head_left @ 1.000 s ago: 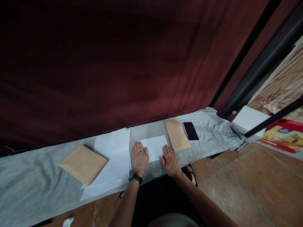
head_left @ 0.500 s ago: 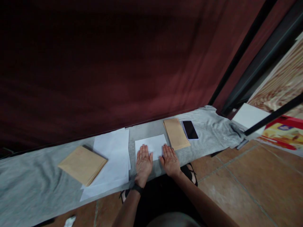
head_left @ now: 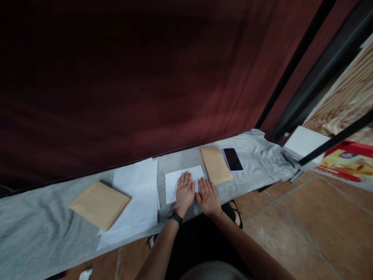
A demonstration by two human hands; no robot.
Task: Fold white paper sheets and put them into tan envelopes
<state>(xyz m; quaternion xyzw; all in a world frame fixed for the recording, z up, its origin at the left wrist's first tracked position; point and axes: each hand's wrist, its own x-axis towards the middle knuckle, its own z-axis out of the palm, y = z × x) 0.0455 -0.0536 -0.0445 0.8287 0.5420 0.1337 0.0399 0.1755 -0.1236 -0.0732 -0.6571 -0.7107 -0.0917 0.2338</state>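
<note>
A white sheet of paper [head_left: 172, 182], smaller than the sheets to its left, lies on the grey cloth in front of me. My left hand [head_left: 185, 194] rests flat on its middle, fingers stretched out and pointing away from me. Close beside it, my right hand [head_left: 208, 197] lies flat over the sheet's right part, its fingers extended too. Several brown envelopes [head_left: 216, 163] sit just right of the sheet, near my right fingertips. Neither hand grips anything. Part of the sheet's near edge is hidden under my hands.
Larger white papers [head_left: 140, 190] lie to the left, partly under a stack of brown envelopes [head_left: 100, 205]. A phone [head_left: 233, 160] is at the right on the grey cloth [head_left: 262, 163]. Behind stands a dark red curtain [head_left: 163, 97]; a black pole [head_left: 294, 66] rises at the right.
My left hand has slid right and slightly forward across the white sheet, from its left part to its middle. My right hand stays in about the same place.
</note>
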